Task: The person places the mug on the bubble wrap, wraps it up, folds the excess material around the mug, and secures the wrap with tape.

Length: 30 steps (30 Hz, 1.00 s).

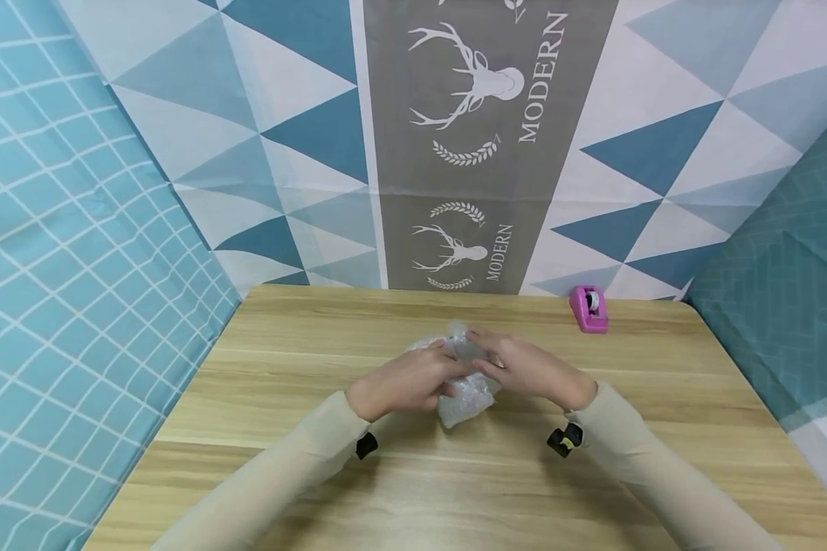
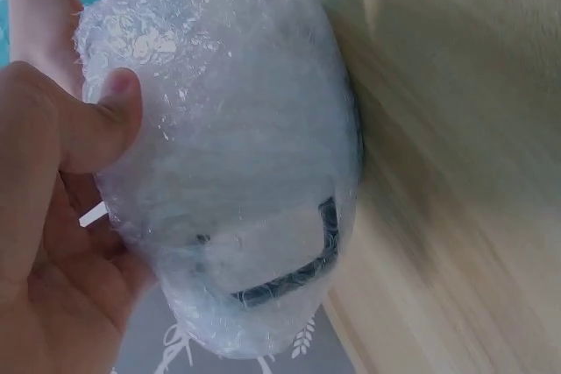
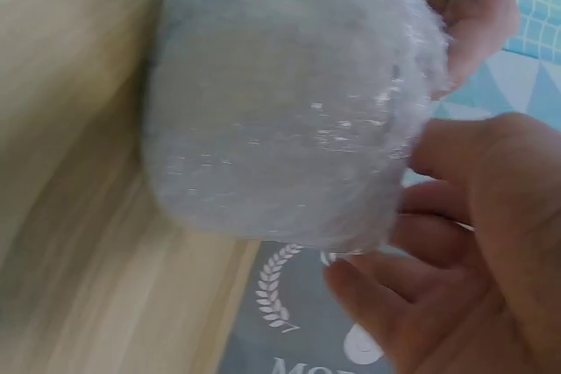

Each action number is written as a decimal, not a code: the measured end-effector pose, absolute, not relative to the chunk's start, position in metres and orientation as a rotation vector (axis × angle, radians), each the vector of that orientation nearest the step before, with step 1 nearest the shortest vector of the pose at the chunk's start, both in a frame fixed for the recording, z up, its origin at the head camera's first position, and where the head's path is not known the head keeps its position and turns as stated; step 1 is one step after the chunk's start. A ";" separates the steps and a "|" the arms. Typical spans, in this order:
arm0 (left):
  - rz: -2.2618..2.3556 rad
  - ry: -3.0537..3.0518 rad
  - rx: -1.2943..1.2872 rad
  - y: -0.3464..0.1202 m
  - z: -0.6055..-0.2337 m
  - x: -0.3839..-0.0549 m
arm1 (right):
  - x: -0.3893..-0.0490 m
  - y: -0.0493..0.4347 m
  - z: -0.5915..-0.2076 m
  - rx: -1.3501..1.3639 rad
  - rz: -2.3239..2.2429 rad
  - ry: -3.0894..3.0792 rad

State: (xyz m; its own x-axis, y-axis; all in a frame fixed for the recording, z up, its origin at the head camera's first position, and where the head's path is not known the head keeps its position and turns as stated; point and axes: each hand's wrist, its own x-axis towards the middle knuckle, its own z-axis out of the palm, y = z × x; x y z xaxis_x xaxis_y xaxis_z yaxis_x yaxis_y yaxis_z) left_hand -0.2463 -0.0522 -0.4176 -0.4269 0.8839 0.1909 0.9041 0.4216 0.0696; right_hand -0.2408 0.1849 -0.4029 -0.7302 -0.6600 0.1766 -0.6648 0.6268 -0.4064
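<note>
A bundle in clear bubble wrap point(image 1: 465, 402) is between both hands over the middle of the table. My left hand point(image 1: 405, 381) grips it from the left side; in the left wrist view the thumb point(image 2: 120, 107) presses on the wrap and the other fingers are behind. A dark angled band point(image 2: 294, 279) shows through the plastic near one end, but what is wrapped cannot be told. From the right, my right hand point(image 1: 534, 371) holds the bundle, with thumb and fingertips at its edge in the right wrist view.
The wooden table point(image 1: 303, 490) carries a pink tape dispenser point(image 1: 589, 310) at its back right. Patterned cloth point(image 1: 448, 153) hangs behind the table, with blue gridded cloth point(image 1: 76, 229) on the left and teal cloth point(image 1: 792, 283) on the right.
</note>
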 end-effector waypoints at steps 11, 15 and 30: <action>-0.215 -2.597 -1.687 -0.059 -0.419 -0.254 | -0.242 0.198 -0.402 1.394 0.631 -2.674; -0.220 -2.518 -1.734 -0.064 -0.422 -0.258 | -0.243 0.201 -0.403 1.410 0.634 -2.682; -0.051 -2.350 -1.582 -0.063 -0.444 -0.254 | -0.236 0.202 -0.413 1.309 0.630 -2.665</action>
